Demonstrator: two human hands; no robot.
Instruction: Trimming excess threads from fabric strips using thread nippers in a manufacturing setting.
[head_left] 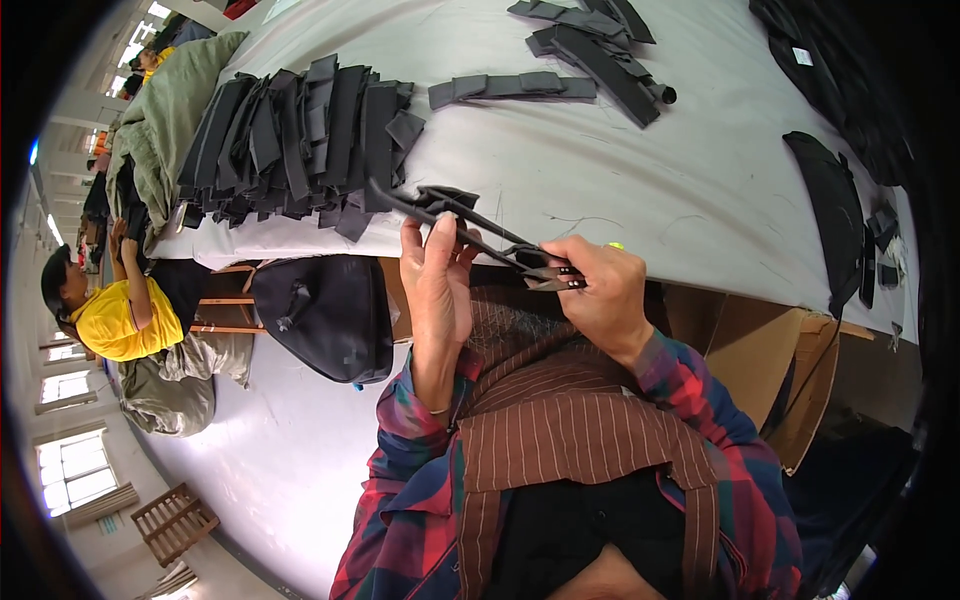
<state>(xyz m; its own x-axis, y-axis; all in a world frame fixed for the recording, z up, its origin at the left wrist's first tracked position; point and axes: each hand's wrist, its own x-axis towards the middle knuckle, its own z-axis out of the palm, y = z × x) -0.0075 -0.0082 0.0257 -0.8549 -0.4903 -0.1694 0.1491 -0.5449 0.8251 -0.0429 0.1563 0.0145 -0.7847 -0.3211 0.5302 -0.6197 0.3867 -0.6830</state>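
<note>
A white surface [500, 140] stretched beyond the hands, bearing piled dark strips [300, 140] at ten o'clock. Over its six-o'clock edge, the left hand [437, 280]'s grip pinched a black strip [400, 204]; at three o'clock from it, the right hand [605, 292]'s grip clasped what looked like metal snips [548, 279].

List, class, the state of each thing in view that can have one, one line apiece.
Left hand, closed on the held strip
Right hand, closed around the snips
Held strip, dark, stretched between the hands
Snips, in hand; blades open or shut unclear
Strip pile, overlapping
White table cover, creased, strewn with threads
</note>
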